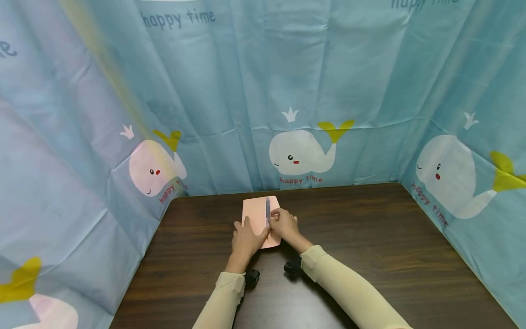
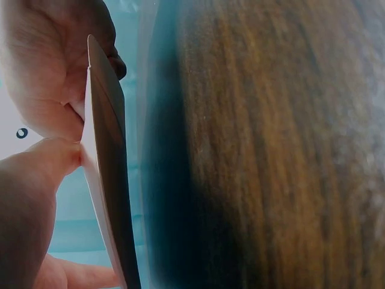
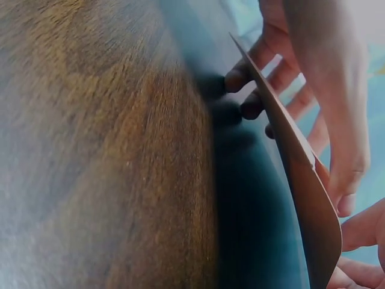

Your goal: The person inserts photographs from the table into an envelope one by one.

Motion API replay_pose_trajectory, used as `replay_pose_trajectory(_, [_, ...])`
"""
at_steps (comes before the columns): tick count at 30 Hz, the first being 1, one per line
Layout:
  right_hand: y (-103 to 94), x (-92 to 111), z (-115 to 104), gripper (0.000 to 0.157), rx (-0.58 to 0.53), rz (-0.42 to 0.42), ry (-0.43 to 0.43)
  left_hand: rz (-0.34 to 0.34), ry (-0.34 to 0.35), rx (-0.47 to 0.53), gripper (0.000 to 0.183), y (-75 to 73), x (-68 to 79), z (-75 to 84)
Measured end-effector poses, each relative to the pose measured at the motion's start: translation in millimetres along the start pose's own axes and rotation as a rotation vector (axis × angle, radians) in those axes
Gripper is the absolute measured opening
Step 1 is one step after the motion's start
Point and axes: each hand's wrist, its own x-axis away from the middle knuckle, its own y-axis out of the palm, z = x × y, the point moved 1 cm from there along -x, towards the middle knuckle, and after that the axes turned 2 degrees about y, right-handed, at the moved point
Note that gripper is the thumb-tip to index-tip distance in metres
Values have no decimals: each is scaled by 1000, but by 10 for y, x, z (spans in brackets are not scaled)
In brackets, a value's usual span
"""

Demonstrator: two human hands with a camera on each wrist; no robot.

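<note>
A flat pink folder-like piece (image 1: 254,211), its surface slightly bowed, is held up near the far side of the table. Along its right part runs a narrow dark grey strip (image 1: 268,208). My left hand (image 1: 245,240) grips the folder at its near left, thumb on top; in the right wrist view, the left fingertips (image 3: 252,108) curl beneath its edge. At the right, my right hand (image 1: 285,225) has thumb and index finger pinched at the strip's lower end, close by the left thumb. Its other fingers are partly hidden behind the folder in the left wrist view (image 2: 117,63).
A dark wood-grain table (image 1: 370,256) lies under both hands. Blue curtains (image 1: 222,91) printed with whales hang along its back and sides. A black wrist camera (image 1: 251,278) sits by the left cuff, another black camera (image 1: 292,266) by the right.
</note>
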Motion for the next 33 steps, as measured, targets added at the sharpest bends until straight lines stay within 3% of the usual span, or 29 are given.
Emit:
replay_pose_trajectory(7, [14, 9, -12, 25, 9, -28, -5, 2, 9, -7, 97, 27, -7, -3])
replay_pose_trajectory(15, [-82, 3, 126, 27, -50, -56, -32, -52, -14, -56, 98, 46, -34, 14])
replay_pose_trajectory(27, [-557, 133, 512, 29, -77, -77, -81, -61, -49, -272, 105, 38, -13, -5])
replay_pose_trajectory(33, [-871, 213, 660, 31, -45, -69, -108, -63, -14, -296, 103, -43, 1, -109])
